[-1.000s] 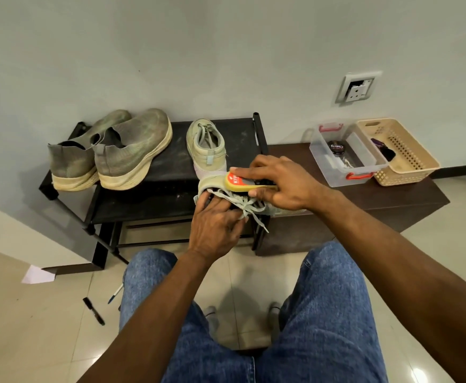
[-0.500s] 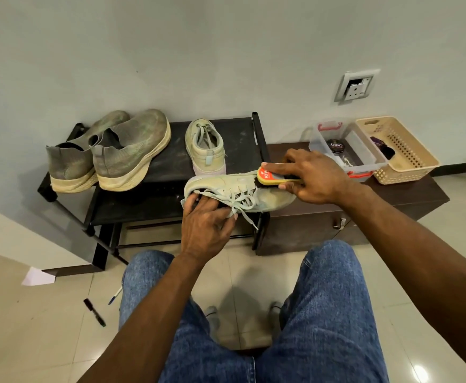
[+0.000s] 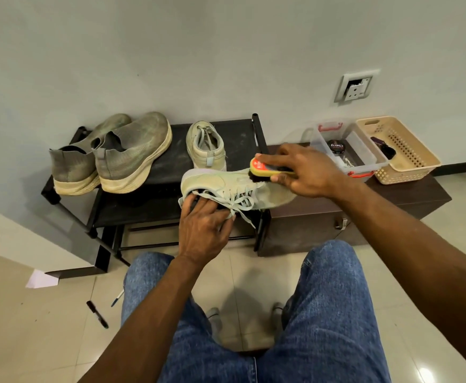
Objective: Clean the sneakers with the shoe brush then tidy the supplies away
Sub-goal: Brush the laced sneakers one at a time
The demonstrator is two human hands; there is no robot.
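Gripping the shoe brush (image 3: pixel 270 167) from above, the right hand (image 3: pixel 306 172) presses its dark bristles on the side of a pale green sneaker (image 3: pixel 226 189) at frame centre. The left hand (image 3: pixel 202 230) holds that sneaker by its opening, fingers curled inside over the loose laces; how far they reach in is hidden.

Just behind it, the matching sneaker (image 3: pixel 205 146) stands heel toward the camera on a black shoe rack (image 3: pixel 157 167). A pair of grey knit shoes (image 3: pixel 115 156) sits on the rack toward the left of the frame, side by side and touching. To the right of the rack is a dark brown cabinet (image 3: pixel 364 214), partly covered by the right forearm.

On the cabinet, right of centre, a clear plastic box (image 3: pixel 364 158) with red handles holds a round black polish tin (image 3: pixel 336 147) and some small pale item too blurred to name. Touching it on the right, a beige perforated basket (image 3: pixel 408 156) contains a dark object, hard to make out.

At lower left on the tiled floor lie a black marker (image 3: pixel 97 314), a pen (image 3: pixel 117 298) partly hidden by the denim-clad knee, and a scrap of white paper (image 3: pixel 41 280). A wall socket (image 3: pixel 356 85) sits at upper right.
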